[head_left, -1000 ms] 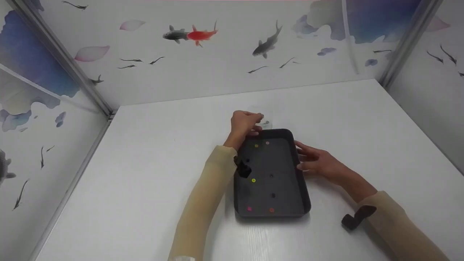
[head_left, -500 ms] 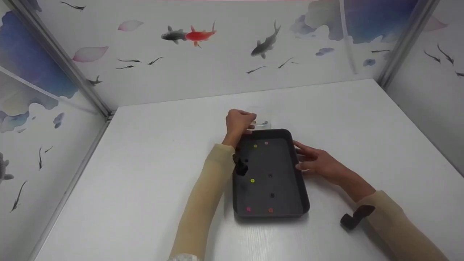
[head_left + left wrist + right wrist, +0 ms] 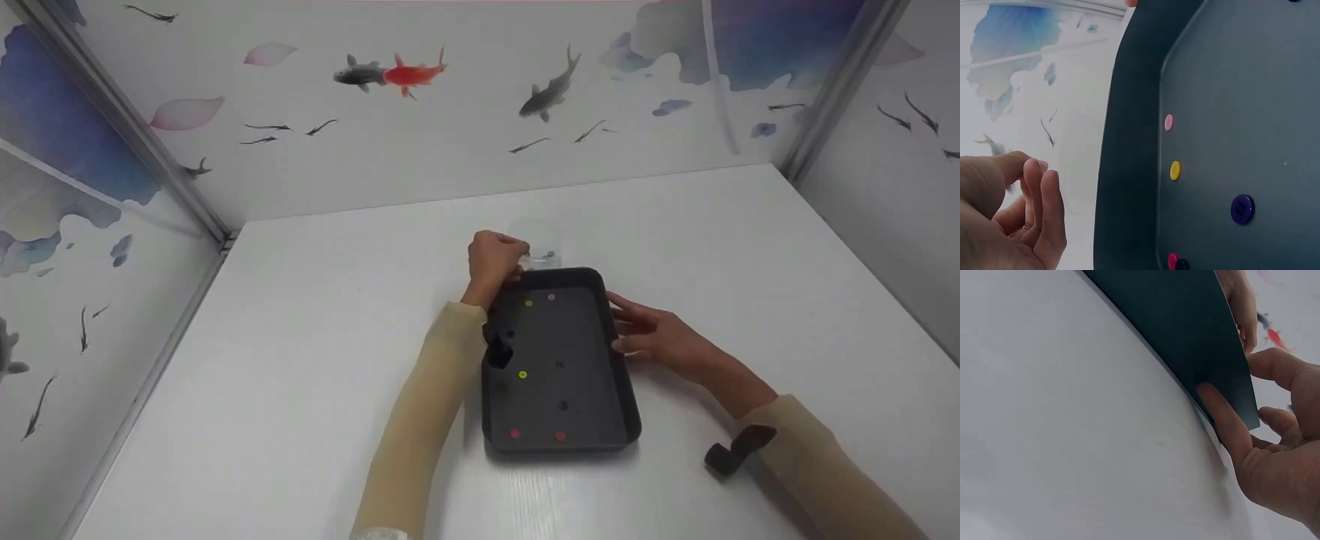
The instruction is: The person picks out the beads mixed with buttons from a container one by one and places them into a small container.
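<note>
A dark grey rectangular tray (image 3: 592, 322) lies on the white table with several small buttons spread inside, among them a yellow button (image 3: 523, 374) and a purple button (image 3: 1242, 209). Beyond its far edge stands a small clear plastic box (image 3: 546, 261) with a few small pieces in it. My left hand (image 3: 493, 259) is at the left side of this box, thumb and forefinger pinched at what looks like its thin clear edge. Along the tray's right wall, my right hand (image 3: 652, 335) rests extended fingers (image 3: 1224, 416) against the outside.
White panels (image 3: 465, 150) printed with fish and petals enclose the table (image 3: 337, 337) at the back and sides. A black wrist mount (image 3: 499, 351) on the left sleeve overhangs the tray's left edge; another mount (image 3: 739, 450) sits on the right sleeve.
My left hand has moved slightly left from over the clear box, so more of the box shows. My right hand stays against the tray.
</note>
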`<state>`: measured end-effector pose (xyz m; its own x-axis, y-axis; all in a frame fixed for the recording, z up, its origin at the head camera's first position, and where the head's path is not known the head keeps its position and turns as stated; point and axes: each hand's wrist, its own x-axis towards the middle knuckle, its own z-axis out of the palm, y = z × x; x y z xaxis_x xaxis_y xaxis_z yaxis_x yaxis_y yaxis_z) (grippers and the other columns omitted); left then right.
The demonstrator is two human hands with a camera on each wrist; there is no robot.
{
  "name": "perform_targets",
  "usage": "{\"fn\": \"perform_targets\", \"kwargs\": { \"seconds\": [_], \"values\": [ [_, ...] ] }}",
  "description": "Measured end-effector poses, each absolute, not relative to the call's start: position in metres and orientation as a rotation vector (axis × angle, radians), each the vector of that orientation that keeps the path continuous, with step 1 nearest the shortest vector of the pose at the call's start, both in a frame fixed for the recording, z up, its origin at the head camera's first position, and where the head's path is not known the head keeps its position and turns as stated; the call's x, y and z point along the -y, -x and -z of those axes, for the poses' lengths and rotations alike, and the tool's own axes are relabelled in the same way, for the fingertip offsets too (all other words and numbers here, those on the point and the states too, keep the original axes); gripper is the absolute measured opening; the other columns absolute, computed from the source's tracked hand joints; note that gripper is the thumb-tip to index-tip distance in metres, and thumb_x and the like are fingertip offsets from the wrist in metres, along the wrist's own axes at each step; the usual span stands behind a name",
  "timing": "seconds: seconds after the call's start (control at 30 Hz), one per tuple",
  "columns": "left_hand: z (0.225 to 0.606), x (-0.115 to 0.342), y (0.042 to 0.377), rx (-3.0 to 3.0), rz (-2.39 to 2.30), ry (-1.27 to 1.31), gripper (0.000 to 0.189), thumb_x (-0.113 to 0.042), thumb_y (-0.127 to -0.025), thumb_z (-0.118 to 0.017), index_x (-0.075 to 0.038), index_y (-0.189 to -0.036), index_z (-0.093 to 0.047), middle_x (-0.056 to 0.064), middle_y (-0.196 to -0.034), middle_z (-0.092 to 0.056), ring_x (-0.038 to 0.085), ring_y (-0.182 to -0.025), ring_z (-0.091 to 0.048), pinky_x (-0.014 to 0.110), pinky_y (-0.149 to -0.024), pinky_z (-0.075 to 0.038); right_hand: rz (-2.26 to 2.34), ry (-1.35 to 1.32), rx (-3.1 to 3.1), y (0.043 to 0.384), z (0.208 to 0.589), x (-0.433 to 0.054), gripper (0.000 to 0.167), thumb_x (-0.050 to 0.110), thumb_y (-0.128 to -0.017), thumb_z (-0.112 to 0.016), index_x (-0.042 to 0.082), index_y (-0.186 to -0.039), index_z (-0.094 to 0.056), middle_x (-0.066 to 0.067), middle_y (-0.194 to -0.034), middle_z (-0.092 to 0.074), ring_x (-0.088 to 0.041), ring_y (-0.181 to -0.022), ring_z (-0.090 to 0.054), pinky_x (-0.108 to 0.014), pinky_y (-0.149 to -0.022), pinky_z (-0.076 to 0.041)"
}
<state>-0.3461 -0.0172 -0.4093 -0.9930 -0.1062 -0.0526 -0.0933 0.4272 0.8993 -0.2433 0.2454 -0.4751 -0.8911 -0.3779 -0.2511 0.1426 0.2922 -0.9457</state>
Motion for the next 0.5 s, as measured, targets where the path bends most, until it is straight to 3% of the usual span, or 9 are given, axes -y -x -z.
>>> {"fn": "perform_targets", "kwargs": {
  "seconds": [0.2, 0.5],
  "values": [
    [0.409, 0.025, 0.341, 2.637, 1.654, -0.149, 0.019, -0.014, -0.09, -0.069, -0.002, -0.102, -0.077, 0.019, -0.098, -0.076, 0.007, -0.053, -0.058, 0.014, -0.047, -0.051, 1.633, 0.211, -2.137, 0.245, 0.476, -0.244, 0.085, 0.018, -0.09, -0.073, 0.035, -0.158, -0.026, -0.012, -0.165, -0.029, -0.034, -0.149, -0.037, -0.043, -0.105, -0.054],
    [0.399, 0.049, 0.334, 2.631, 1.64, -0.065, 0.021, -0.014, -0.091, -0.066, -0.001, -0.105, -0.075, 0.0, -0.069, -0.062, 0.008, -0.053, -0.058, 0.017, -0.05, -0.054, 1.632, 0.227, -2.213, 0.243, 0.468, -0.25, 0.078, 0.026, -0.092, -0.073, 0.029, -0.158, -0.032, -0.013, -0.163, -0.033, -0.035, -0.146, -0.04, -0.042, -0.104, -0.055]
  ]
}}
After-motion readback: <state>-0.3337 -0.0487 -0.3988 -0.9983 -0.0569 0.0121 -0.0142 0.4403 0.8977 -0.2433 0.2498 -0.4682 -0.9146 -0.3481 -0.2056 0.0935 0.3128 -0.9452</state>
